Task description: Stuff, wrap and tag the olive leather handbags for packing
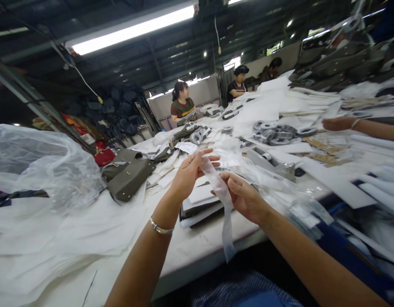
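Both my hands hold a long thin white strip of clear film or tissue [225, 204] above the near edge of the white worktable [197, 251]. My left hand [188, 172], with a silver bracelet on its wrist, pinches the strip's upper end. My right hand [243, 196] grips it lower down, and the rest of the strip hangs past the table edge. Under my hands lies a small stack of flat white and dark sheets [199, 204].
Olive-green handbags [129, 177] lie to the left, beside a big clear plastic bag [43, 166] and white tissue sheets [75, 238]. Rolls of tape [273, 132], white paper piles and card tags cover the far table. Another person's hand [339, 123] reaches in at right; co-workers [182, 104] stand behind.
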The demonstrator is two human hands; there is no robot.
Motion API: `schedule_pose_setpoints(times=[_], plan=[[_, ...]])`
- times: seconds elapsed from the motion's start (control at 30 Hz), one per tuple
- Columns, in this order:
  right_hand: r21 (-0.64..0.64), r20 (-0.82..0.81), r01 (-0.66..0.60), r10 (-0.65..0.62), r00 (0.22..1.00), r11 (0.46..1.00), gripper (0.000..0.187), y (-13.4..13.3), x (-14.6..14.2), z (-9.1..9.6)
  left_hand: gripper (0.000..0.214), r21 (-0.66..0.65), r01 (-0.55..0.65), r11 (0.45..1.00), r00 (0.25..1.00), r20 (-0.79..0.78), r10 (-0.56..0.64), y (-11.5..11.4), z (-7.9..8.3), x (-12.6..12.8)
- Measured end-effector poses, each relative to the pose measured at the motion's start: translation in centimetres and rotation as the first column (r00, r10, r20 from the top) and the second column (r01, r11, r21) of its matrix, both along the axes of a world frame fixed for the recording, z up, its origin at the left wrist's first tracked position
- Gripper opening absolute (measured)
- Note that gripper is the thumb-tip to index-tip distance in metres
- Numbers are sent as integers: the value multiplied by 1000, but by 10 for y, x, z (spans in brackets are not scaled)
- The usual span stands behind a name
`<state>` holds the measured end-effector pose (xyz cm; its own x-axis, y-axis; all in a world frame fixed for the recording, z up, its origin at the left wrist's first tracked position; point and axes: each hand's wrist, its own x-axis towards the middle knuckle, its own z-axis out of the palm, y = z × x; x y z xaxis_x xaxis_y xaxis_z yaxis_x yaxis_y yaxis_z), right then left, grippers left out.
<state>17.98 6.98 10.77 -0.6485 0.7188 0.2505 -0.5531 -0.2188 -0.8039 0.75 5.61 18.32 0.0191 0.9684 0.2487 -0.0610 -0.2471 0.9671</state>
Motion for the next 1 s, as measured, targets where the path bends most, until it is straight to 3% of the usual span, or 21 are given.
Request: schedule_pose_setpoints(times=[0.23,0.47,0.67,1.0], plan=[[52,-61,-21,24,998,998,20,-43,14,-2,40,65,-9,998,1000,22,8,-35,-11,18],[134,-79,69,-58,995,989,29,-69,20,0,39,121,-6,993,996,-82,16,-62,2,41],[218,-11,152,-153,988,964,34,-79,20,-2,40,184,-31,982,987,-149,59,-64,2,54],[178,168,221,-251,953,959,37,-79,6,-36,45,222,-47,974,969,-228,99,-56,-31,61]])
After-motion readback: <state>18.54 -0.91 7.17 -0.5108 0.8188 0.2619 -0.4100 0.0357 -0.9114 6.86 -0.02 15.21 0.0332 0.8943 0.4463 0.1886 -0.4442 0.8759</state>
